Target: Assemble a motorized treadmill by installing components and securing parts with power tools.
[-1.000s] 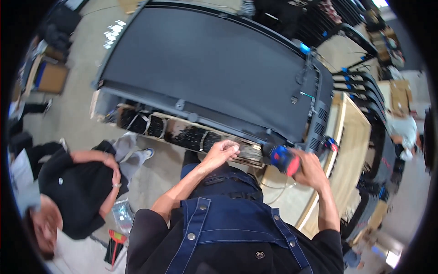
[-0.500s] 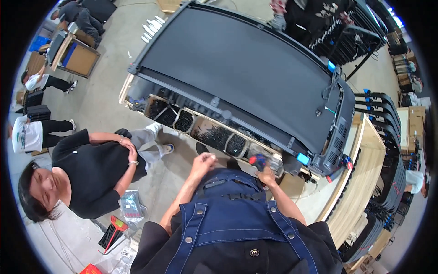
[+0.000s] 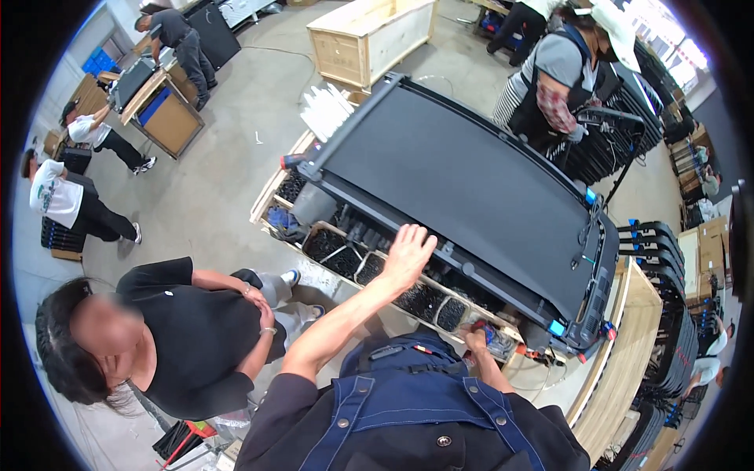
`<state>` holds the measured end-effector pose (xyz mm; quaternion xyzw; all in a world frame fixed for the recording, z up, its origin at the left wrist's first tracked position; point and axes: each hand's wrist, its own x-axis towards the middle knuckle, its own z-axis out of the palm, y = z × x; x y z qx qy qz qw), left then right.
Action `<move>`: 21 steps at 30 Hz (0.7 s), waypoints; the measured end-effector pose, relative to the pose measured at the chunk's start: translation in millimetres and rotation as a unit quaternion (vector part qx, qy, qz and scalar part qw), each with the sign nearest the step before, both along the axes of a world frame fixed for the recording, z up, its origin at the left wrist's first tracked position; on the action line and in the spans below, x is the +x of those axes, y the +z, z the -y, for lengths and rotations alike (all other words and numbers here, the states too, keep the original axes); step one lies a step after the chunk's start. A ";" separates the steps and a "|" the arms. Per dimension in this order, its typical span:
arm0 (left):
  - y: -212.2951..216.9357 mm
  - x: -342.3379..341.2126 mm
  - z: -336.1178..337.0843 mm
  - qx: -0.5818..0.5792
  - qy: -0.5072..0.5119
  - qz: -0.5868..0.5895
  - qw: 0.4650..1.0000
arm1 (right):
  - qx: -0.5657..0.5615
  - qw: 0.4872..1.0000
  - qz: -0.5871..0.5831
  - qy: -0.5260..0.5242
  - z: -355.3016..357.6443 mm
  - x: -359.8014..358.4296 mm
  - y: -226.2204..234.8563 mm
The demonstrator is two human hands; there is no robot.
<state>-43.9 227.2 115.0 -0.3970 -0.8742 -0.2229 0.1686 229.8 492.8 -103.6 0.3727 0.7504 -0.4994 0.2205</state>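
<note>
A treadmill [image 3: 471,165] with a wide black belt lies across a wooden bench ahead of me. My left hand [image 3: 410,255] is stretched out over its near side rail [image 3: 369,218], fingers extended and nothing seen in them; whether they touch the rail I cannot tell. Low at the bench's front, my right hand [image 3: 476,342] is closed around a red and blue power screwdriver [image 3: 488,333], which it partly hides. Between the hands, bins of black screws [image 3: 420,302] line the bench edge.
A co-worker in a black shirt [image 3: 196,337] stands close on my left. Beyond the treadmill another person in a white cap [image 3: 550,94] works by black frames. A wooden crate [image 3: 369,39] stands at the back, and a long wooden box [image 3: 616,337] at right.
My left hand has moved from in front of my body up and forward to the treadmill's rail. The right hand and screwdriver are now lower, beside the bench edge. The view has tilted up.
</note>
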 end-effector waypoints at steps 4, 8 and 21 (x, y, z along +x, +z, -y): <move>-36.7 -21.5 11.6 -0.017 -0.021 -0.077 0.997 | -0.351 0.893 -0.011 -0.281 27.1 -67.5 44.8; -43.0 -31.8 -1.1 0.104 -0.043 -0.189 0.975 | -0.474 0.738 -0.156 -0.454 6.5 -115.1 33.9; -18.2 -30.9 2.5 -0.021 -0.106 -0.173 0.979 | -0.534 0.640 -0.222 -0.506 -15.3 -219.1 29.8</move>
